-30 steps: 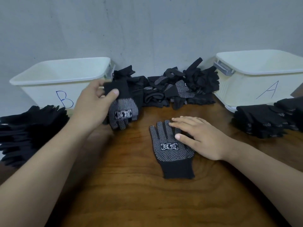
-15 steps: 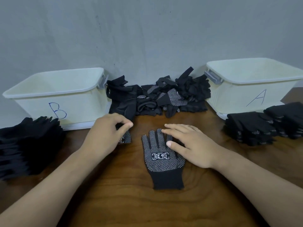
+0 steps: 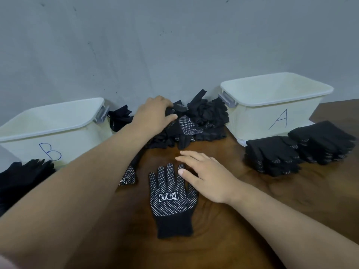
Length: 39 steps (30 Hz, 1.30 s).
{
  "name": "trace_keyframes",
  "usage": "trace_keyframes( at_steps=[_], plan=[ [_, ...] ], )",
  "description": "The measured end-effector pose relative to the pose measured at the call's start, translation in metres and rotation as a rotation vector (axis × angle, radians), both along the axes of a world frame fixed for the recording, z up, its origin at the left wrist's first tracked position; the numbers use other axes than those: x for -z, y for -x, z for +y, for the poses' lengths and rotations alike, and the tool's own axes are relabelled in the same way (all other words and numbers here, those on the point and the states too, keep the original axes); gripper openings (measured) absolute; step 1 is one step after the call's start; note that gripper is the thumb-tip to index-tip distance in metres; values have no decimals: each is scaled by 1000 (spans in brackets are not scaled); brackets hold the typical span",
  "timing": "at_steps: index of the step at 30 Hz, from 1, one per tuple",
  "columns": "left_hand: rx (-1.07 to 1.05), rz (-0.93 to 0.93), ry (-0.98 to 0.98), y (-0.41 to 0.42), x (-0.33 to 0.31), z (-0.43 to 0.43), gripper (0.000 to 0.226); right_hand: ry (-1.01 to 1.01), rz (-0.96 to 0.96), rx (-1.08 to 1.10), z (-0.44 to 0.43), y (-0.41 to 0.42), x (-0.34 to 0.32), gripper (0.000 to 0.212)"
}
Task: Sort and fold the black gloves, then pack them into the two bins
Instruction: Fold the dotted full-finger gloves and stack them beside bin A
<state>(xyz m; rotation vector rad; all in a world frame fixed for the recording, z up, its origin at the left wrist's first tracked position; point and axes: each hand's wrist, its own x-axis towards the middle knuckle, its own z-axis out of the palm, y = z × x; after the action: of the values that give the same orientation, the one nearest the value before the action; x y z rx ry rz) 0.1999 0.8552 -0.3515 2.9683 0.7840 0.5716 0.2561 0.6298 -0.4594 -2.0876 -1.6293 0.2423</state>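
A black glove with white dots (image 3: 171, 200) lies flat, palm up, on the wooden table (image 3: 223, 239), cuff toward me. My right hand (image 3: 206, 177) rests on its right side with straight fingers. A second dotted glove (image 3: 128, 177) lies just left of it, partly hidden under my left forearm. My left hand (image 3: 155, 113) reaches into the loose pile of black gloves (image 3: 202, 121) against the wall, and its fingers and thumb curl round a glove at the pile's top left.
White bin B (image 3: 52, 123) stands at the left, white bin A (image 3: 272, 98) at the right, either side of the pile. Two stacks of folded gloves (image 3: 272, 154) (image 3: 322, 142) sit before bin A. Another dark stack (image 3: 21, 177) lies before bin B.
My left hand put the second dotted glove down beside the flat one, then moved back to the pile and took hold there. My right hand stayed on the flat glove.
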Motion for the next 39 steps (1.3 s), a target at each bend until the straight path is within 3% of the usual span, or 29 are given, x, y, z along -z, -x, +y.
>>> trace_keyframes(
  at_steps=[2, 6, 9, 12, 16, 19, 22, 25, 28, 31, 34, 36, 39],
  plan=[
    [-47, -46, -14, -10, -9, 6, 28, -5, -1, -5, -1, 0, 0, 54],
    [-98, -309, 146, -12, -47, 17, 30, -7, 5, -7, 0, 0, 0, 55],
    [-51, -416, 390, -1, -77, 15, 29, -32, 27, -2, 0, -1, 1, 55],
    [2, -427, 530, 16, -98, 3, 31, -50, 62, 5, 0, -2, -1, 54],
    [37, -395, 491, 34, -118, -14, 29, -177, 176, 14, -1, -4, -2, 50],
    [100, -423, 576, 47, -126, -31, 27, -365, 503, 99, 2, -3, -10, 37],
    [165, -472, 722, 61, -124, -49, 26, -500, 1101, 151, 6, 6, -33, 34],
    [205, -521, 924, 73, -107, -63, 26, -429, 1595, 20, 3, 13, -44, 44],
    [249, -579, 1076, 85, -86, -74, 26, -299, 1827, -164, -2, 21, -50, 47],
    [257, -650, 1184, 99, -63, -75, 25, -403, 1835, -79, -1, 19, -60, 33],
    [159, -644, 1178, 113, -38, -70, 24, -597, 1599, 98, -2, 7, -72, 46],
    [54, -528, 1121, 120, -20, -68, 22, -687, 1372, 169, -5, -1, -84, 50],
    [12, -327, 1041, 128, 0, -64, 19, -764, 1219, 153, -12, -10, -103, 53]
  ],
)
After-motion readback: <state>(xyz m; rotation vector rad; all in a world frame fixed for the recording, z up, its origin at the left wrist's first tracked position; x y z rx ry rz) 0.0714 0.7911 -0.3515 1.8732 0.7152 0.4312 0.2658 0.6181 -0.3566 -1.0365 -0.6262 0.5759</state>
